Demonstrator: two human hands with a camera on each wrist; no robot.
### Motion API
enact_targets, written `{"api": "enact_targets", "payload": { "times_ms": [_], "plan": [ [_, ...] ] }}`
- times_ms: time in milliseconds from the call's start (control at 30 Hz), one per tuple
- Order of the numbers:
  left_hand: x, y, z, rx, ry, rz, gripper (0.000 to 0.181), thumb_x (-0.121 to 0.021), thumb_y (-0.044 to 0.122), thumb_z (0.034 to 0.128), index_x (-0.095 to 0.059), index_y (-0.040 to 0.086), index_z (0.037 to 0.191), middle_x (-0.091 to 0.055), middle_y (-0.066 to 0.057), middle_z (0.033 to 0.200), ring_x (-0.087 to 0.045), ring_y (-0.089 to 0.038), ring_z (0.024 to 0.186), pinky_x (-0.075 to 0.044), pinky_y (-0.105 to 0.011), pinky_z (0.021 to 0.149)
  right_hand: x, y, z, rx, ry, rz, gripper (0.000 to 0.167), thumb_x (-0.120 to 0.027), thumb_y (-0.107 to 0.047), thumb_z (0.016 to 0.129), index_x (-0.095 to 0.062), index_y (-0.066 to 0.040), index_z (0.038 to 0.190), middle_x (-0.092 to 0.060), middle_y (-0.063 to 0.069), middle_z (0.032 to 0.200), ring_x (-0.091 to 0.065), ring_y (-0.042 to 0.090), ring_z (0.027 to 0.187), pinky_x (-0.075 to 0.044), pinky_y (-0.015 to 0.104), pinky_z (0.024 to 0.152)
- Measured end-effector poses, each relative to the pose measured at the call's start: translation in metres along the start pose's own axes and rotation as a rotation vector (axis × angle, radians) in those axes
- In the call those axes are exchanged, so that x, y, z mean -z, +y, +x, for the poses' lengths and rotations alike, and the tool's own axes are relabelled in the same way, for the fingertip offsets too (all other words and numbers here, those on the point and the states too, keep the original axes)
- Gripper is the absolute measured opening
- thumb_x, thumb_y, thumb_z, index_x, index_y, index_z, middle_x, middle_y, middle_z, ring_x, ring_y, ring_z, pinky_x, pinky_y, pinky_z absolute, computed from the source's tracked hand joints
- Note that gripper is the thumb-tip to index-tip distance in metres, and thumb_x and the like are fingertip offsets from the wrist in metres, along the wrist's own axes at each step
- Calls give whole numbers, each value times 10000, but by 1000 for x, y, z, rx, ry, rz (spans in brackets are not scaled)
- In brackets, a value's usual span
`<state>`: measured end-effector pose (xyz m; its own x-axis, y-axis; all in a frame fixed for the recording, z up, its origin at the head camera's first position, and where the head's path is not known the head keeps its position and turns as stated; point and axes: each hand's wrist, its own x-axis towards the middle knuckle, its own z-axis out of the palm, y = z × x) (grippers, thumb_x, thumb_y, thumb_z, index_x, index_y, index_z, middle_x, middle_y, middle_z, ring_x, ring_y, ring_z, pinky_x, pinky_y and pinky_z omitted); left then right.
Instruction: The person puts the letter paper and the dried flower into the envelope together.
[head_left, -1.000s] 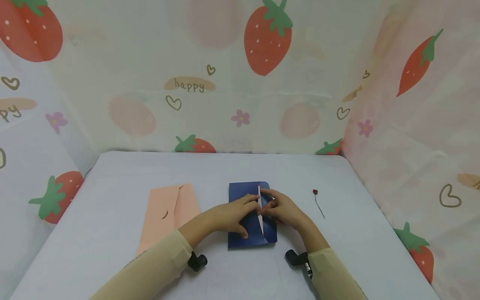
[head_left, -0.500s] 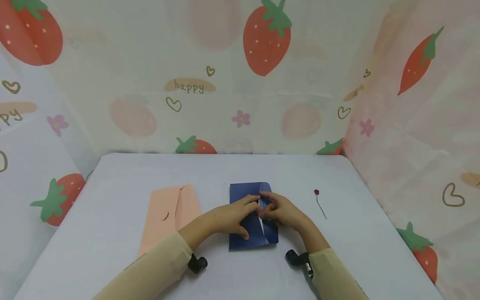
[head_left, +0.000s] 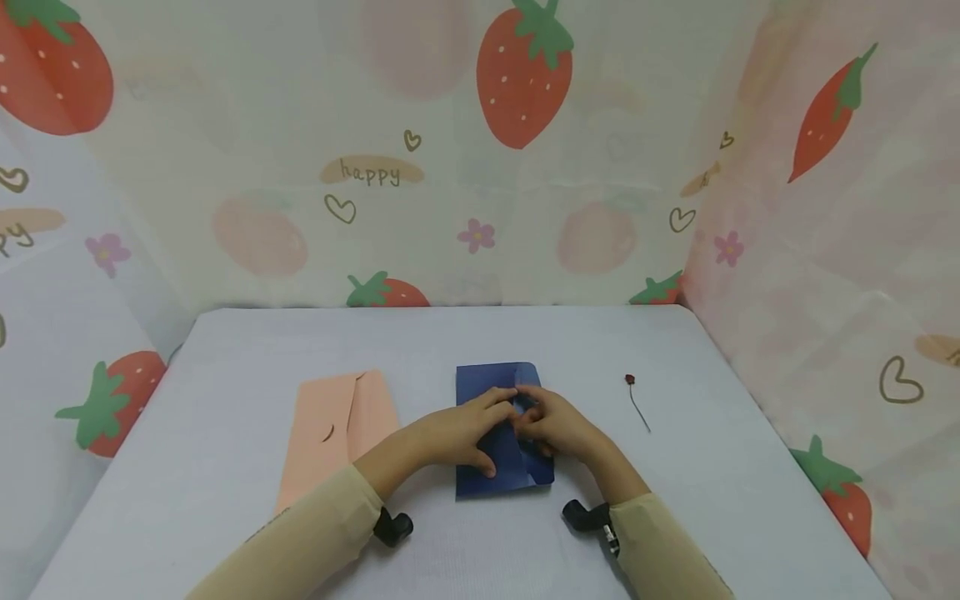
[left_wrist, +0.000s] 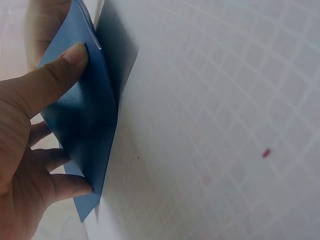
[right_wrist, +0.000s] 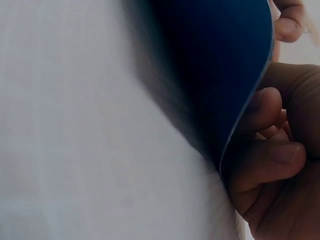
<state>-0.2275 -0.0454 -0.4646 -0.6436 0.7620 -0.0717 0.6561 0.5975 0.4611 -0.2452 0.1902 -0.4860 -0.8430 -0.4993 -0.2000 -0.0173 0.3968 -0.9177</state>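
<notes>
A dark blue envelope [head_left: 480, 482] lies at the middle of the table, its flap unfolded to the right. My left hand [head_left: 468, 429] rests across it with fingers spread; in the left wrist view the thumb [left_wrist: 75, 56] presses on the blue paper. At the envelope's mouth is my right hand [head_left: 558, 427], its index finger reaching toward the left fingertips. Several of its fingers [right_wrist: 267, 165] are curled above the flap [right_wrist: 215, 60] in the right wrist view. Whether they pinch anything is hidden. The pale pink card seen earlier in the mouth hardly shows now.
A peach envelope [head_left: 318, 450] lies on the left, partly under my left forearm. To the right lies a small dark red rose on a thin stem [head_left: 637, 402]. Strawberry-print cloth [head_left: 525, 192] surrounds the white table [head_left: 420, 337] at the back and sides.
The pink card in the mouth has sunk from a full-length strip to almost nothing visible. My right fingers have shifted slightly left against the mouth; the left hand stays in place.
</notes>
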Motion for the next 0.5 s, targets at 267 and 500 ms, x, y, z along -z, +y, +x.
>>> {"api": "enact_targets", "payload": {
  "times_ms": [267, 500],
  "plan": [
    [0, 0, -1, 3, -1, 5, 751, -855, 371, 832, -439, 224, 1441, -175, -87, 1703, -165, -340, 1575, -406, -448, 1162, -4, 2, 3, 0, 14, -22, 715, -671, -36, 918, -358, -70, 1560, -645, 45, 775, -465, 124, 452, -400, 253, 448],
    [-1, -1, 0, 5, 1, 0, 745, -852, 374, 833, -437, 242, 1438, -167, -75, 1705, -158, -337, 1577, -409, -442, 1161, -4, -1, 0, -2, 21, -38, 698, -677, -39, 907, -394, -84, 1543, -660, 63, 799, -484, 141, 468, -411, 270, 467]
  ]
}}
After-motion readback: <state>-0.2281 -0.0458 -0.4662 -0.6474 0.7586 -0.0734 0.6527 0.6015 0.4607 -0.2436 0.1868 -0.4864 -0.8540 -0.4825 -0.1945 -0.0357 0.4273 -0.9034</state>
